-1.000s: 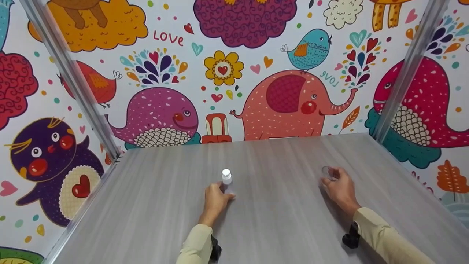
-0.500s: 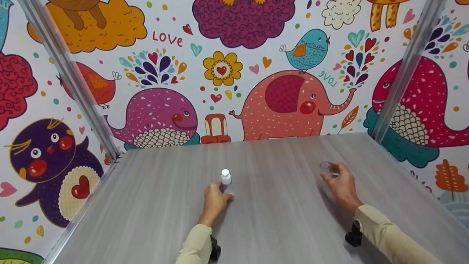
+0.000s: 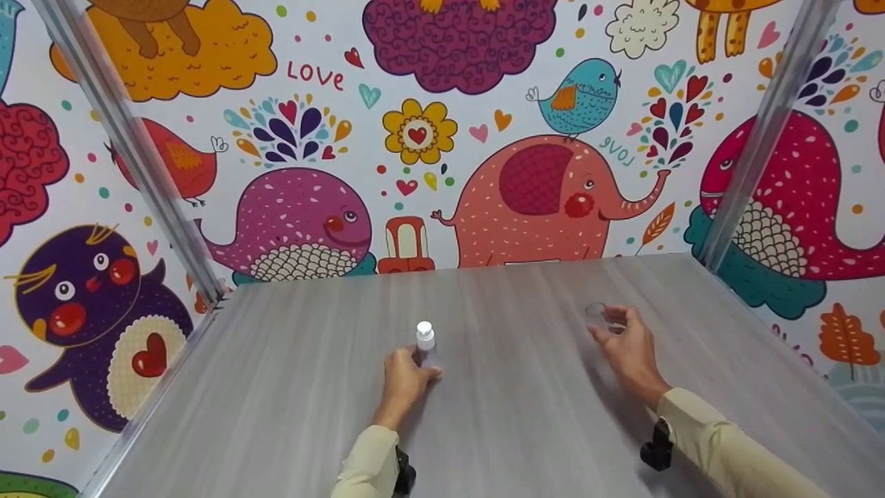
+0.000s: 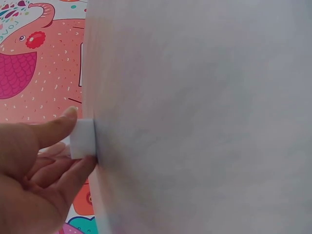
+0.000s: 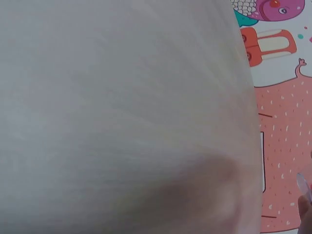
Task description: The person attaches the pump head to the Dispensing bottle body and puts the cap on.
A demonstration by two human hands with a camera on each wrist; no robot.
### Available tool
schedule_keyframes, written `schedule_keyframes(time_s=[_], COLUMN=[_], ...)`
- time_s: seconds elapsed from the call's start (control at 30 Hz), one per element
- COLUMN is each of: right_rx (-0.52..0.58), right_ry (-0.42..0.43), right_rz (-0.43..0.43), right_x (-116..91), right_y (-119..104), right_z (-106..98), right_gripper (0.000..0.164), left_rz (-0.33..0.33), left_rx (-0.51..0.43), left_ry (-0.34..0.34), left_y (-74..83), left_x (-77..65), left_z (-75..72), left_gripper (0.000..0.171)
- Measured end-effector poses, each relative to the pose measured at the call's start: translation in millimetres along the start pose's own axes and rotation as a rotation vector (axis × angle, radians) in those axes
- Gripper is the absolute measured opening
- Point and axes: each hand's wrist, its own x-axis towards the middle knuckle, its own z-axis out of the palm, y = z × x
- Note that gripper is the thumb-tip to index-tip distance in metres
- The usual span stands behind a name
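A small bottle (image 3: 425,337) with a white top stands upright on the grey wood-grain table (image 3: 511,387). My left hand (image 3: 406,384) grips its lower part between thumb and fingers. In the left wrist view, thumb and fingertips lie around the white base of the bottle (image 4: 83,139), close to the tabletop. To the right, my right hand (image 3: 630,349) pinches a clear, round-rimmed, see-through piece (image 3: 595,310) above the table. Its exact kind is hard to make out. Only a sliver of that clear piece (image 5: 303,185) and a fingertip show in the right wrist view.
A wall with printed cartoon animals (image 3: 415,76) rises behind the table's far edge. Metal posts (image 3: 148,162) stand at the left and right corners. Black wrist cameras (image 3: 657,446) sit at both sleeves.
My right hand has risen slightly, then moved left with the clear piece, toward the bottle. The left hand and the bottle stay in place.
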Motion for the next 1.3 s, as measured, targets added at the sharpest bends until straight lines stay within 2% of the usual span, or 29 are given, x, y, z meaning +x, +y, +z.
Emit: schedule_keyframes(time_s=[0.3, 0.53, 0.73, 1.0, 1.3], right_rx=[0.020, 0.013, 0.000, -0.050, -0.058], right_ry=[-0.022, 0.019, 0.000, -0.023, -0.084], right_rz=[-0.031, -0.142, -0.175, -0.285, -0.319], right_x=[-2, -5, -7, -9, -14], right_y=[-7, -10, -10, -15, -26], right_z=[10, 17, 21, 29, 38], right_gripper=[0.046, 0.044, 0.043, 0.041, 0.043], left_rz=[0.007, 0.018, 0.015, 0.014, 0.020], left_rx=[-0.002, 0.026, 0.039, 0.026, 0.024], left_ry=[0.008, 0.026, 0.029, 0.023, 0.020], left_y=[-1.9, -1.6, -1.6, -1.1, -2.6], left_x=[0.3, 0.5, 1.0, 1.1, 1.0], left_z=[0.3, -0.5, -0.6, -0.1, -0.1], left_gripper=[0.037, 0.036, 0.037, 0.038, 0.037])
